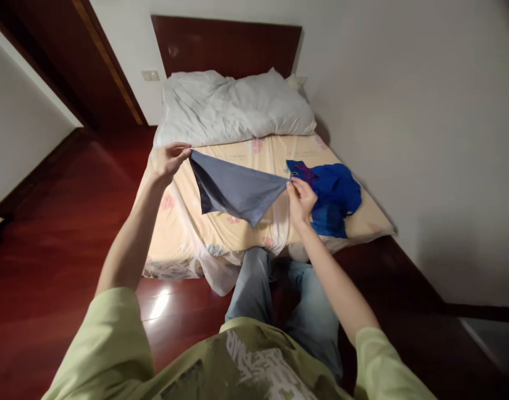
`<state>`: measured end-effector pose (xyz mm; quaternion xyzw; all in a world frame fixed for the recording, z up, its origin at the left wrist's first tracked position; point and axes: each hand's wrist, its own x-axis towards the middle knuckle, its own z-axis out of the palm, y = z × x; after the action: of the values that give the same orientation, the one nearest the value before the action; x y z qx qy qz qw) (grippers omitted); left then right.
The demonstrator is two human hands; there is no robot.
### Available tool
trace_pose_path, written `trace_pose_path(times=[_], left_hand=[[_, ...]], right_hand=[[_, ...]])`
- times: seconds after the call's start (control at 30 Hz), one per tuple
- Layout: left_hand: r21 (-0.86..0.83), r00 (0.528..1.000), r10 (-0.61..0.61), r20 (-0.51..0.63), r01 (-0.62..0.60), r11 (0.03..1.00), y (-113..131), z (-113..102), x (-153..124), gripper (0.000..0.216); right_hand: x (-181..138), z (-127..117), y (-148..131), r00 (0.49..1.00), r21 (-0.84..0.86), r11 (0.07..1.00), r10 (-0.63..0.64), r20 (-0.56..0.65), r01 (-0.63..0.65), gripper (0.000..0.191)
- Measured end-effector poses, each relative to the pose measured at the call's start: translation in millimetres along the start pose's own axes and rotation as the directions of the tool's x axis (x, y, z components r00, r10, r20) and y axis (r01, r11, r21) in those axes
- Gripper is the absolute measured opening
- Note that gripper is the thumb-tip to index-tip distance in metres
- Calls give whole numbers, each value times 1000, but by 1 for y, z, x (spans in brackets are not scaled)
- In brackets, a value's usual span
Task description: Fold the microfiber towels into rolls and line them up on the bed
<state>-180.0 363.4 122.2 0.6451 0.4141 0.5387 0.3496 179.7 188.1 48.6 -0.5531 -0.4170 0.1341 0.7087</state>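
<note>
I hold a grey garment (233, 189) stretched in the air above the foot of the bed. My left hand (171, 158) pinches its left corner, fingers closed on the cloth. My right hand (300, 197) pinches the right corner, slightly lower. The garment sags in a triangle between them. A crumpled blue garment (333, 194) lies on the mattress just right of my right hand.
The bed (221, 233) has a pale yellow floral sheet and a white pillow or folded duvet (233, 105) at the dark wooden headboard. Red-brown wooden floor lies to the left. A white wall runs along the bed's right side.
</note>
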Motion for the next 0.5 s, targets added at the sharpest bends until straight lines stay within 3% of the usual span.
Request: trace_pose_path(times=[0.13,0.23,0.37,0.5], left_hand=[[-80,995,65,-73,-70,994,45,-19,-22,46],[-125,991,76,-109,-90,988,67,-29,-32,54],[-151,991,46,-129,-65,986,89,-36,-41,62],[-74,990,26,-140,-37,997,105,-35,-46,48]], right_hand=[[71,-2,-44,986,88,987,-141,83,134,50],[101,-1,-77,966,107,975,-208,156,193,48],[115,-3,-112,954,146,969,-224,199,197,47],[116,-16,-128,950,174,968,-219,220,183,42]])
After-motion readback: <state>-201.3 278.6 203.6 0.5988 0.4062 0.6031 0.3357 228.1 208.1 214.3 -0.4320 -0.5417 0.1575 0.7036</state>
